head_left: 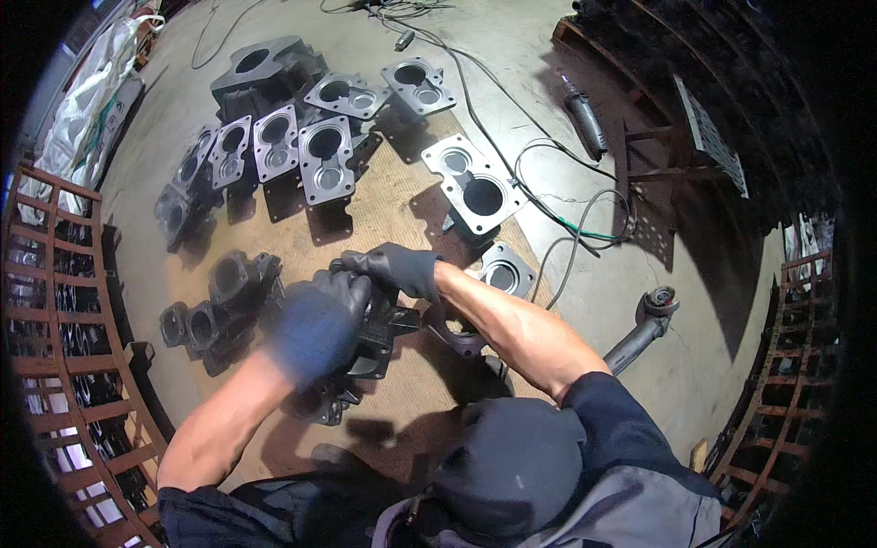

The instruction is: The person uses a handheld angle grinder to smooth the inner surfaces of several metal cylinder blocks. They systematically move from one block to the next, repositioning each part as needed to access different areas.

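Location: on the board (402, 205) laid over the concrete floor (512, 55), straight below the person's head.
Item held: one dark cast housing (379, 333), raised just above the board between both gloved hands; its long axis appears to run toward and away from the person.
Left hand (320, 320): grip clamped on the near, left flank of the housing; blurred.
Right hand (393, 267): grip curled over the far top edge, reaching in from the right; both hands are on it, neither nearer.
Just beside: more dark housings (224, 306) to the left, touching one another.
Farther out: bright machined housings (324, 155) in a row, open bores upward; one larger plate-faced housing (475, 187) apart to the right.
Containers: rusty wire crate (64, 301) at left, dim parts inside, kind unclear; a second crate (790, 347) at right, contents hidden.
Loose: cables (548, 173) and a hand tool (585, 119) on the floor.
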